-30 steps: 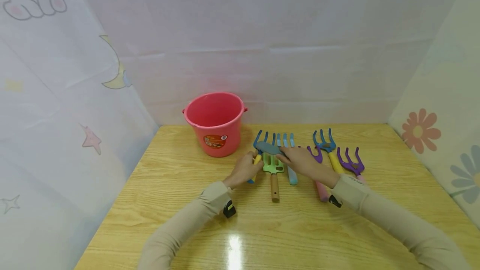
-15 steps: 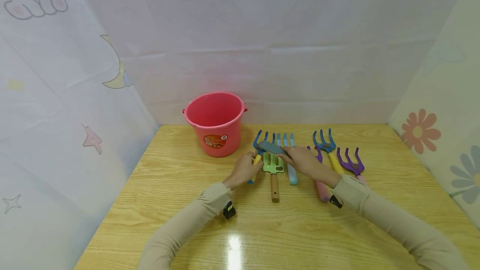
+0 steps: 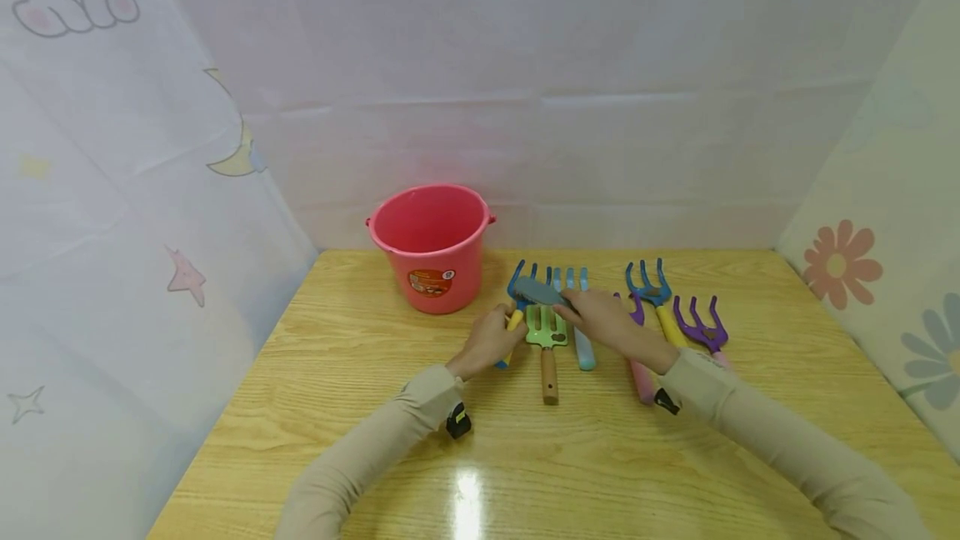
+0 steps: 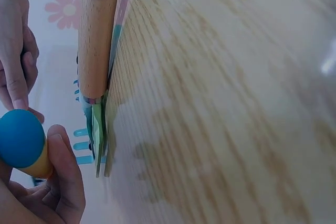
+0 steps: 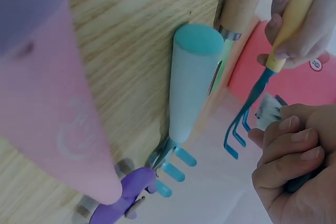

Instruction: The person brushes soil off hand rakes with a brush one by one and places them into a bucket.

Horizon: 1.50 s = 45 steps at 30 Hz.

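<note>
Both arms (image 3: 367,444) (image 3: 787,440) forward, fingers (image 5: 290,165) curled

I can't read a word from here: the print on the orange label (image 3: 431,282) of the pink bucket (image 3: 470,273) is too small, its white round mark (image 3: 448,275) likewise.

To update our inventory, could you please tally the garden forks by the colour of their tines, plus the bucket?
Dark blue forks: 2
Light blue fork: 1
Green fork: 1
Purple forks: 2
Bucket: 1
Total: 7
</note>
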### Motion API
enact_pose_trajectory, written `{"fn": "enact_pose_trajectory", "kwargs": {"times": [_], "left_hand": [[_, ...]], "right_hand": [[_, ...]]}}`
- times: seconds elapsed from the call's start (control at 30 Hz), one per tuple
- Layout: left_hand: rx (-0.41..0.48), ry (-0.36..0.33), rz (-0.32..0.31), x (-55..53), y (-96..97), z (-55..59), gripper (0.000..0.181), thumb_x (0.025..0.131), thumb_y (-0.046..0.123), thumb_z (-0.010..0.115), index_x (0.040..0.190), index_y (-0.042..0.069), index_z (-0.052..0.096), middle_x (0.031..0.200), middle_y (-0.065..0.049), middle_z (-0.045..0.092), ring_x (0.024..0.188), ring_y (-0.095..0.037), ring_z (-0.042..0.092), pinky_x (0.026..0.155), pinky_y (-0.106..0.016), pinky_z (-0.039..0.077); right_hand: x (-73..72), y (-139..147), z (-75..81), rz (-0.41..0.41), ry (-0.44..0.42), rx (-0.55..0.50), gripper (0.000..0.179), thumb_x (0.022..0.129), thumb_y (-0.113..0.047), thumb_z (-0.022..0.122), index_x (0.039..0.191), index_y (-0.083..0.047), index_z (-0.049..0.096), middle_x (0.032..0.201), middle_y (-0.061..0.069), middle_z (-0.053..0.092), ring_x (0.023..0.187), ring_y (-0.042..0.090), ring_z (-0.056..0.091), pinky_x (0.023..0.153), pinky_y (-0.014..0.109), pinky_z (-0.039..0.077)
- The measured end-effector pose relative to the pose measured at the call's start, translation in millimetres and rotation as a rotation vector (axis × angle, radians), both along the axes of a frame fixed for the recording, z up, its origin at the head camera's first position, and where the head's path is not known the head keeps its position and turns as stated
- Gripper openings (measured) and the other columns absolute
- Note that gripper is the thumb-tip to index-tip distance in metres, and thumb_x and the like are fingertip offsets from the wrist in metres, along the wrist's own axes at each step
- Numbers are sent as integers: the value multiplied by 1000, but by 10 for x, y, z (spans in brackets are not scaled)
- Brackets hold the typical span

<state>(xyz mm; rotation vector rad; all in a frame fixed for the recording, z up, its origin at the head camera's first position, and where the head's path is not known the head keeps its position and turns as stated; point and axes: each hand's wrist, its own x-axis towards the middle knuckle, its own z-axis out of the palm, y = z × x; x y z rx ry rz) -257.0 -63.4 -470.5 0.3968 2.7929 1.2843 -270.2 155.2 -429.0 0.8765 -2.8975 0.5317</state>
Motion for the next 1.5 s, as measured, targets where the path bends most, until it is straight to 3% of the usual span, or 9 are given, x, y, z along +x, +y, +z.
{"fn": "enact_pose_trajectory", "kwargs": {"times": [0.2, 0.4, 0.5, 0.57, 0.63, 0.77, 1.0, 1.27, 1.5], "left_hand": [[21, 6, -8, 0, -2, 2, 31, 96, 20, 59, 116, -5, 60, 79, -4, 58, 52, -8, 50, 46, -21, 42], [39, -10, 4, 9, -32, -16, 27, 94, 17, 59, 112, -4, 59, 77, -4, 58, 50, -9, 50, 42, -21, 42], [25, -7, 15, 10, -37, -8, 27, 94, 18, 59, 112, -2, 59, 76, -3, 57, 51, -9, 50, 44, -22, 43], [17, 1, 20, 6, -33, 0, 28, 94, 20, 59, 111, -1, 60, 76, -3, 57, 52, -9, 51, 45, -22, 44], [8, 7, 22, 2, -24, 7, 27, 94, 21, 60, 112, -1, 61, 77, -2, 58, 53, -8, 52, 47, -22, 44], [10, 23, 13, -10, -7, 6, 27, 94, 20, 61, 111, -1, 61, 77, -2, 58, 54, -8, 52, 48, -22, 45], [39, 19, 7, -8, -9, 0, 24, 93, 18, 61, 108, -1, 62, 79, -2, 59, 53, -8, 52, 46, -22, 45], [15, 28, 8, -6, -11, -12, 26, 93, 19, 62, 110, 0, 63, 78, -1, 60, 53, -7, 51, 47, -21, 44], [37, 14, 16, 0, -29, 2, 26, 93, 19, 61, 110, 0, 61, 79, -2, 60, 52, -8, 52, 45, -22, 45]], "right_hand": [[8, 17, -5, -11, 9, 12, 34, 103, -21, 55, 117, 9, 63, 58, -2, 48, 45, 10, 44, 45, 23, 32], [3, 61, -21, -10, 55, 1, 22, 102, -18, 57, 86, -2, 61, 57, -2, 44, 45, 11, 39, 44, 24, 27], [2, 37, -13, 0, 75, -17, 24, 101, -18, 58, 80, -7, 55, 56, -3, 41, 44, 10, 37, 44, 23, 26], [-2, 11, -11, 18, 86, -21, 23, 101, -19, 59, 84, -3, 60, 55, -4, 42, 44, 9, 38, 44, 23, 28], [-4, -15, -7, 36, 73, -17, 26, 101, -21, 58, 98, 4, 65, 56, -4, 45, 44, 8, 40, 44, 23, 31], [0, -28, 1, 29, 38, 10, 42, 102, -24, 58, 123, 12, 61, 59, -2, 54, 45, 7, 46, 45, 24, 38], [-33, 42, -32, 13, 19, -17, 28, 102, -20, 57, 105, 5, 67, 61, 0, 53, 47, 10, 44, 46, 25, 34], [-41, 80, -47, 0, 69, -9, 23, 101, -21, 58, 87, -3, 64, 58, -3, 47, 46, 10, 41, 45, 24, 30], [-3, 47, 4, -48, 93, -22, 33, 100, -21, 60, 114, 8, 66, 52, -2, 42, 41, 10, 34, 42, 23, 23]]}}
